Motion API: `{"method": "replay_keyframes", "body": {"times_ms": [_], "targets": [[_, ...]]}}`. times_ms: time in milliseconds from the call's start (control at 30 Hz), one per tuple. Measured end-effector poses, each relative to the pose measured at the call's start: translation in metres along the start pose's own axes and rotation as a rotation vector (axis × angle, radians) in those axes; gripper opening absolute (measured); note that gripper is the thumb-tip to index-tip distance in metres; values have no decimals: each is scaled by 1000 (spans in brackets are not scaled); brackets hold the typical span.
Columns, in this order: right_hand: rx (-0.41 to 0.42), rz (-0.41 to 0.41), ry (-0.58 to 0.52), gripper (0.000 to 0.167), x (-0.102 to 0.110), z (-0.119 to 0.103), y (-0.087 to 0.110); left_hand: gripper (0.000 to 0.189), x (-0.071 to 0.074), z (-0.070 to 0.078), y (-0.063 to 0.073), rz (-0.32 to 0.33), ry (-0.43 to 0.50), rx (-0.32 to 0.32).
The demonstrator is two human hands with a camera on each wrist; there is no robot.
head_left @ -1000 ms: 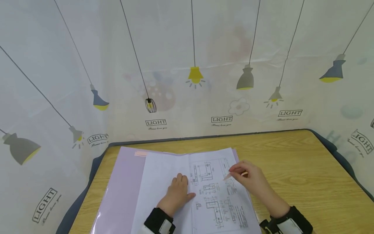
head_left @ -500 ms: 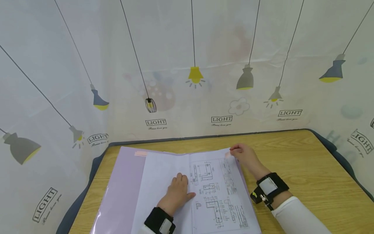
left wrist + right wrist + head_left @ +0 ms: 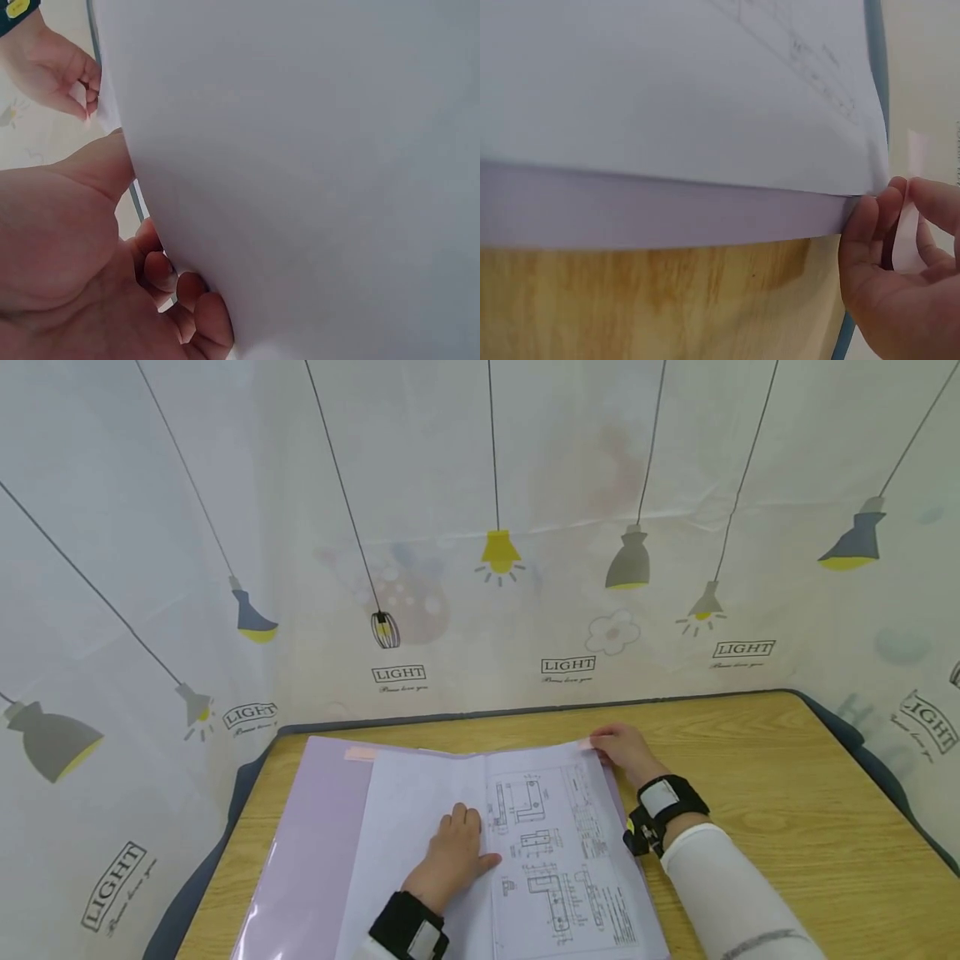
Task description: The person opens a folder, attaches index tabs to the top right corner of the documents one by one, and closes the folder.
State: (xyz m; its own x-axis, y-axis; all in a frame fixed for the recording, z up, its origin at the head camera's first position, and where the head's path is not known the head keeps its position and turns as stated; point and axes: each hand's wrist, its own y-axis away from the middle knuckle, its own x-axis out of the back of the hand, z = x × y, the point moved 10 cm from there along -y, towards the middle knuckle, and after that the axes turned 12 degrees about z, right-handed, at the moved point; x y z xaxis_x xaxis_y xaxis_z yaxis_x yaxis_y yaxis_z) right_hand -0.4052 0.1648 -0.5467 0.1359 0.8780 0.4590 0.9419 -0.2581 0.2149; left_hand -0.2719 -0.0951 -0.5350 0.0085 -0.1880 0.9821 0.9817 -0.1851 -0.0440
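A lilac folder (image 3: pixel 322 818) lies on the table, with white sheets spread over it; the right-hand page (image 3: pixel 551 802) bears technical drawings. My left hand (image 3: pixel 447 856) rests flat near the fold between the pages, thumb stretched to the right. At the top right corner of the drawing page is my right hand (image 3: pixel 628 752). Its thumb and finger pinch a pale pink sticky note (image 3: pixel 906 244), which stands up past the fingertips in the right wrist view. The other fingers of that hand touch the sheet's corner. Paper hides part of the left hand's fingertips in the left wrist view.
Another pink sticky strip (image 3: pixel 361 754) is at the folder's upper left. The wood-grain table (image 3: pixel 787 793) extends to the right, edged in dark blue. Behind it hangs a pale curtain (image 3: pixel 450 460) printed with lamps.
My right hand has moved from above the middle of the drawing page up to its top right corner, carrying the sticky note. The left hand stays in place.
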Motion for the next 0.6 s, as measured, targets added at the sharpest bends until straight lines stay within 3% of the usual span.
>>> {"method": "replay_keyframes", "body": {"times_ms": [200, 600], "targets": [[16, 16, 95, 27, -6, 1, -8, 66, -1, -1, -1, -3, 4, 5], [43, 98, 195, 26, -2, -6, -2, 65, 1, 0, 2, 13, 16, -12]]}}
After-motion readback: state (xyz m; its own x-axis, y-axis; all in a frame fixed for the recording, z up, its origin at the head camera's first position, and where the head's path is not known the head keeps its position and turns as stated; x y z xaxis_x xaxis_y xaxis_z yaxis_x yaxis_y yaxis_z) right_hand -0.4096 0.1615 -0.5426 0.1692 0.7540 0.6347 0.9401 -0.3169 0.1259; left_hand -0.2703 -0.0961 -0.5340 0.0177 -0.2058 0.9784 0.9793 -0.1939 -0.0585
